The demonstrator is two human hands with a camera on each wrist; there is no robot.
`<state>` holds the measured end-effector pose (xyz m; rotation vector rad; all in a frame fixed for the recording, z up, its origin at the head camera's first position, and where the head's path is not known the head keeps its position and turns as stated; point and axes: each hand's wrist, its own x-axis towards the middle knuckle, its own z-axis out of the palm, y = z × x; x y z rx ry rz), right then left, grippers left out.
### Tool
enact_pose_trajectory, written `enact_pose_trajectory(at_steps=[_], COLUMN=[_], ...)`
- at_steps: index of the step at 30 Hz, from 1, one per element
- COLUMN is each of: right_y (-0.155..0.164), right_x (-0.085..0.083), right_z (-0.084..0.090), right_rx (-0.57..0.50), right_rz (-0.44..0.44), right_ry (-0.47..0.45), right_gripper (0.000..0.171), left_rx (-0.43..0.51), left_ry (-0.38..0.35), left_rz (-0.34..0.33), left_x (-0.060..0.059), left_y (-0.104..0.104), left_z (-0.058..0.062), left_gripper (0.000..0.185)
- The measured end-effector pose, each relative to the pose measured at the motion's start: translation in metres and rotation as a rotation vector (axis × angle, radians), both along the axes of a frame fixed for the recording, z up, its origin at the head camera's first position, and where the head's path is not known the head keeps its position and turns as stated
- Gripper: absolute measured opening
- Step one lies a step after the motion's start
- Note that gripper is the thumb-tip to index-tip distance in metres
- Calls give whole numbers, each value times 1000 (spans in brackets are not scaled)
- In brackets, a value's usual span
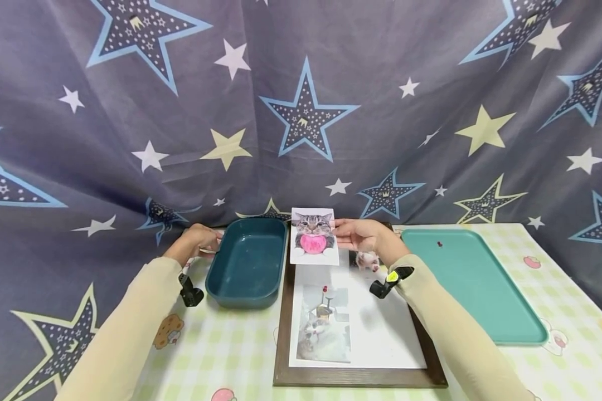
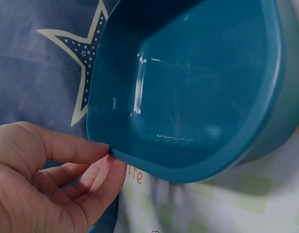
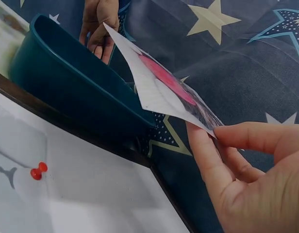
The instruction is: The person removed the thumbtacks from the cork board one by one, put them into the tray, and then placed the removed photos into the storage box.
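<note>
Before the star-printed cloth (image 1: 301, 111), right hand (image 1: 363, 236) pinches the upright cat photo (image 1: 313, 236), left hand (image 1: 195, 240) the basin (image 1: 248, 262).

A framed board (image 1: 356, 379) is positioned at the near centre of the table (image 1: 241, 356). A basin (image 1: 247, 262) is placed just left of the board, and a tray (image 1: 474, 284) lies to its right. A photo (image 1: 323, 326) and a pushpin (image 1: 324, 289) are located on the board. A second photo (image 1: 314, 236) is held above the board's far edge by the right hand (image 1: 363, 236). The basin's far left rim is gripped by the left hand (image 1: 198, 240). A curtain (image 1: 301, 111) hangs behind the table.
</note>
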<state>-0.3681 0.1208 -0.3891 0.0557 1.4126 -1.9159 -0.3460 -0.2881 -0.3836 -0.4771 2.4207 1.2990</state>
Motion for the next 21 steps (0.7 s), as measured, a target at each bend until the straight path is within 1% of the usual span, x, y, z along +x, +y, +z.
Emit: enact_pose_trajectory(at_steps=[6, 11, 17, 21], right_y=[-6, -10, -23, -35], right_x=[1, 2, 2, 2], right_z=[2, 5, 12, 17], right_rx=[-29, -57, -44, -17], right_rz=[-15, -6, 42, 69], right_ry=[-19, -33, 7, 30], right_gripper=[30, 28, 28, 34], left_rx=[-3, 8, 22, 24], left_ry=[-1, -10, -30, -35], left_rz=[-11, -42, -75, -81], left_x=[-1, -3, -4, -4], left_y=[-4, -6, -11, -11], left_z=[-3, -2, -1, -2], left_gripper=[62, 60, 61, 61])
